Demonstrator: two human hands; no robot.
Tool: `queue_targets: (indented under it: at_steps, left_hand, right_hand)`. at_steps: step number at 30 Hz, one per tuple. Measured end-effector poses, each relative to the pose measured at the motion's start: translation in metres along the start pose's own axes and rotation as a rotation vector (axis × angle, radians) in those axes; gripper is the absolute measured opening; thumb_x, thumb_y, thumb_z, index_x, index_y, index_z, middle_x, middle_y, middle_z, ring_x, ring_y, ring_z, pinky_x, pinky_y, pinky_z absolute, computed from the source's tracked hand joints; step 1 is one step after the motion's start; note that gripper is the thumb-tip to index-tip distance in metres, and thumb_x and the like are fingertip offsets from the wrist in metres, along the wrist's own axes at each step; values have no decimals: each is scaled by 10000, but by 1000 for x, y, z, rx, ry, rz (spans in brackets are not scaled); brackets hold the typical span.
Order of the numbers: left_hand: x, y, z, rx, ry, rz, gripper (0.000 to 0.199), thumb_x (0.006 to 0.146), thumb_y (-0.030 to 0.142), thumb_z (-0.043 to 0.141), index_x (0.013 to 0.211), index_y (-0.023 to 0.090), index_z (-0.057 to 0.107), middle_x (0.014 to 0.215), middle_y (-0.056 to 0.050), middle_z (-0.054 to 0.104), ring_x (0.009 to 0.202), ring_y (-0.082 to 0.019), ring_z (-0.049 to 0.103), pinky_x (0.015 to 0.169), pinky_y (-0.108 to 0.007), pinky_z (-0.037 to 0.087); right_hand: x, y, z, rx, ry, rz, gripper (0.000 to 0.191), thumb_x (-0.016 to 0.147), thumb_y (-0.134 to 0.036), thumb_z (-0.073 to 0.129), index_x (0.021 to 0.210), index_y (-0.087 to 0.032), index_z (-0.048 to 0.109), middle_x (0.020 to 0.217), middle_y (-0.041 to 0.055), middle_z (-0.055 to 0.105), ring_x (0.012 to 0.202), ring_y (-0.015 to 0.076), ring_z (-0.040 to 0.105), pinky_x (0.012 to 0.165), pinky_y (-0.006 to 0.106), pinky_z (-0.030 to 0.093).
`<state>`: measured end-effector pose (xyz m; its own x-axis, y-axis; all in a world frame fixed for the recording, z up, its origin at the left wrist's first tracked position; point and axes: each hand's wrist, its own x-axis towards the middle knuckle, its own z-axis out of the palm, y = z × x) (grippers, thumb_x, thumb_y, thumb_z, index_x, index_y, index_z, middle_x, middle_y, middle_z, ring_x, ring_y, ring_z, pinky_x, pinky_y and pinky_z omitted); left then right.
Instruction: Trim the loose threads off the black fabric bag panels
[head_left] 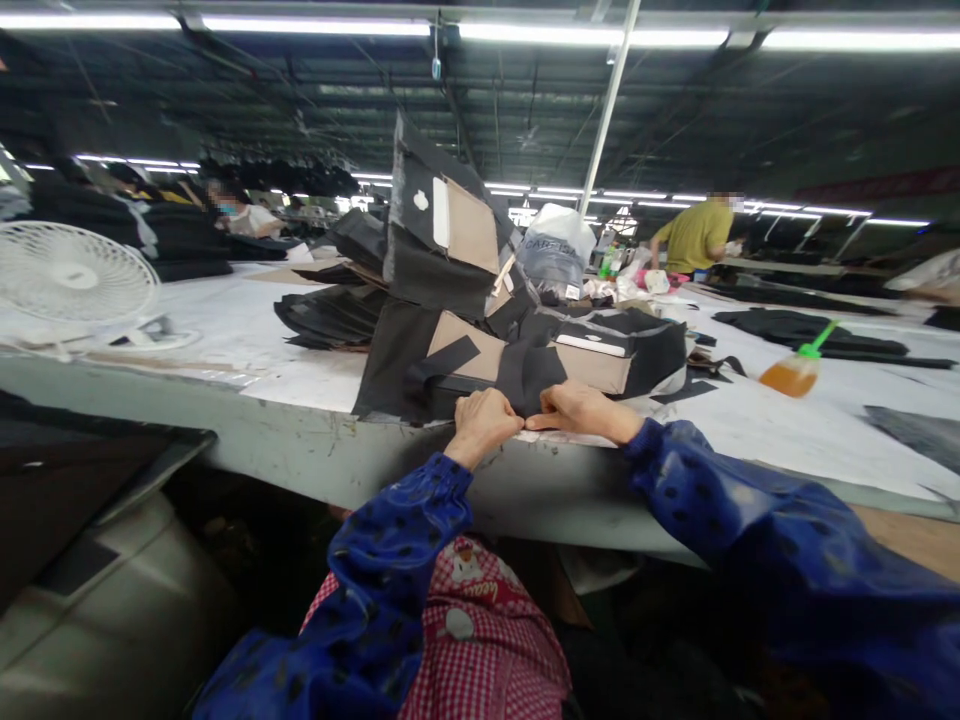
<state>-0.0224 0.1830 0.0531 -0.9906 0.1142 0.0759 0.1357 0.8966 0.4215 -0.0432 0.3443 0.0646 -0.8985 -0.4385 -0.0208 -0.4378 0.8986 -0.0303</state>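
Note:
At the table's front edge, a black fabric panel [394, 362] with tan patches and black straps lies spread out. My left hand [486, 420] is closed on the near edge of this panel, knuckles up. Close beside it my right hand [577, 410] pinches the same edge, its fingertips almost touching the left ones. What lies under the fingertips is hidden. A wide black strap [529, 375] runs down between the tan patches to my hands. Behind, another black panel [427, 265] with a tan patch and a white strip leans upright.
Stacked black pieces [334, 315] lie to the left, with a white fan [75, 280] beyond. A bottle of amber liquid [791, 375] with a green spout tilts at right. A clear plastic bag [555, 245] sits behind. A person in a yellow shirt [697, 235] stands across the table.

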Motion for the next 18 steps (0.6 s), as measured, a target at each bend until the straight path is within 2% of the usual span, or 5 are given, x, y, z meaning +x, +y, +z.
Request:
queue_targets:
  at_steps: [3, 7, 11, 14, 18]
  left_hand:
    - [1, -4, -2, -32, -10, 43, 175, 699, 292, 633, 703, 168, 757, 827, -133, 740, 932, -322, 654, 814, -378, 440]
    - [4, -28, -13, -137, -83, 181, 211, 771, 282, 603, 816, 143, 755, 789, -72, 736, 854, -256, 668, 747, -299, 465]
    - [-2, -54, -19, -263, -73, 302, 321, 796, 203, 610, 1109, 178, 679, 952, -22, 737, 874, -165, 653, 770, -234, 471]
    - [-10, -55, -10, -160, 86, 357, 166, 772, 252, 677, 922, 207, 733, 904, -24, 717, 904, -198, 608, 811, -289, 450]
    - [-12, -41, 4, -13, 184, 252, 139, 797, 322, 658, 790, 220, 751, 896, -36, 691, 930, -229, 572, 818, -336, 419]
  right_hand:
    - [-6, -16, -3, -102, 141, -121, 170, 879, -285, 561, 983, -152, 580, 1005, 125, 636, 868, 218, 603, 666, 264, 372]
    - [-1, -12, 2, 234, 41, -386, 154, 806, -95, 506, 939, -165, 542, 891, 45, 627, 790, 150, 567, 684, 237, 391]
    - [5, 5, 7, 516, -47, -403, 145, 808, -176, 509, 941, -159, 564, 874, 25, 618, 767, 141, 545, 664, 238, 399]
    - [4, 7, 5, 569, -83, -376, 154, 805, -231, 530, 917, -148, 598, 855, 31, 621, 763, 148, 546, 663, 247, 403]
    - [5, 6, 5, 605, -107, -343, 187, 806, -285, 552, 911, -147, 623, 821, 30, 633, 741, 150, 558, 651, 248, 408]
